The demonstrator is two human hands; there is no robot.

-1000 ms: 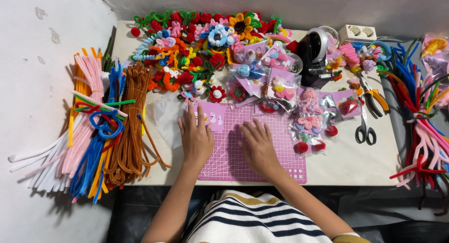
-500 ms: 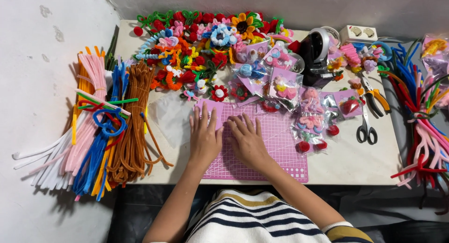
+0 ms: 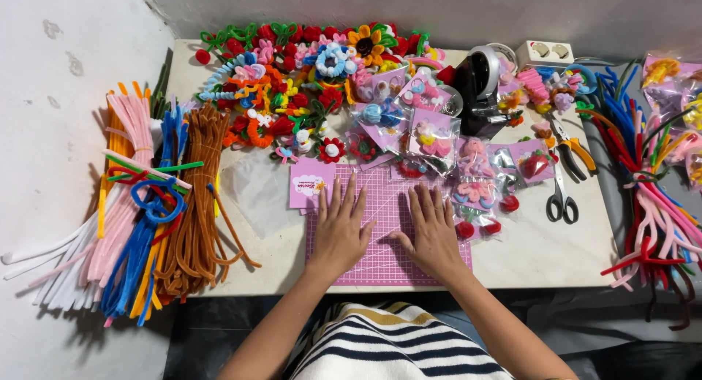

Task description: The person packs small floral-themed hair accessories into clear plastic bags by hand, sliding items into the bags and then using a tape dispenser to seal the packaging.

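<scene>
One pink cutting mat (image 3: 387, 267) is lying at the near edge of the white table (image 3: 541, 256), and two hands are resting on it. One pair of scissors (image 3: 561, 194) is sitting to the right of the mat, with one pair of yellow-handled pliers (image 3: 574, 145) just beyond it. One black tape dispenser (image 3: 479, 84) is standing behind the mat, and one pink card (image 3: 311, 184) is touching the mat's far left corner. Left of the mat, one brown bundle of pipe cleaners (image 3: 197, 197) is lying beside pink, blue and white bundles; the small flowers and packets behind the mat are too many and too crowded to count.

The left hand (image 3: 340, 230) is lying palm down on the mat's left half, fingers spread and gripping nothing. The right hand (image 3: 433, 234) is lying flat on the mat's right half, fingers slightly fanned, also holding nothing. Both forearms are reaching up from the near edge.

Compared with half a second ago, the hands are sitting a little farther apart on the mat, having moved outward from its middle.
</scene>
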